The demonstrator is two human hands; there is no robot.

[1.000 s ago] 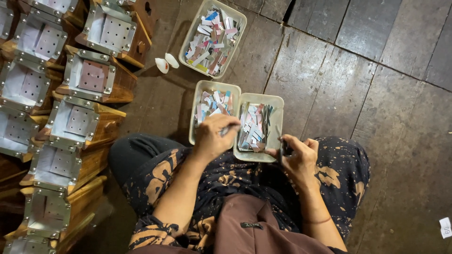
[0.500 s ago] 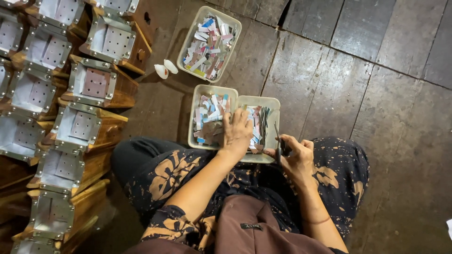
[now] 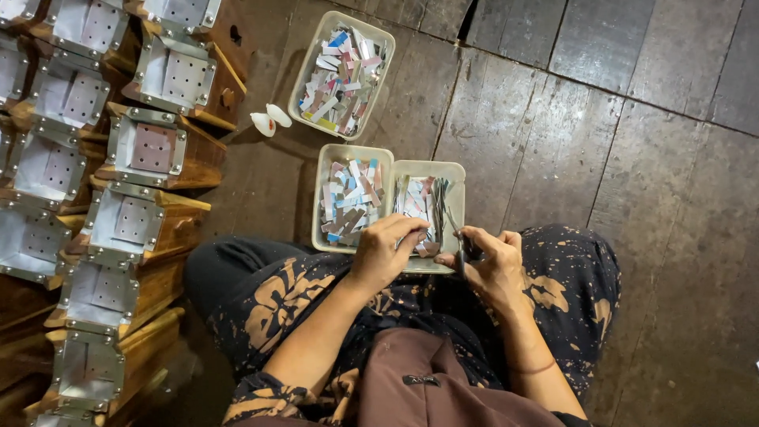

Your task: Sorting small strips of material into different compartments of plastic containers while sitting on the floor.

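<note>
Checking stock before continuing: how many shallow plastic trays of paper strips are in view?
3. One pale shallow plastic tray sits farther out on the floorboards; two touch side by side by the hands, left and right. None looks hidden.

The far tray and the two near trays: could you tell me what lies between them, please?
In the head view, only bare floor separates the far tray from the near trays.

Head camera, looking steeply down from above

A single view from the seated person's head faces almost straight down past the lap to the plank floor. It sits close over both hands and the near trays, while wooden moulds run up the left edge, further off.
</note>
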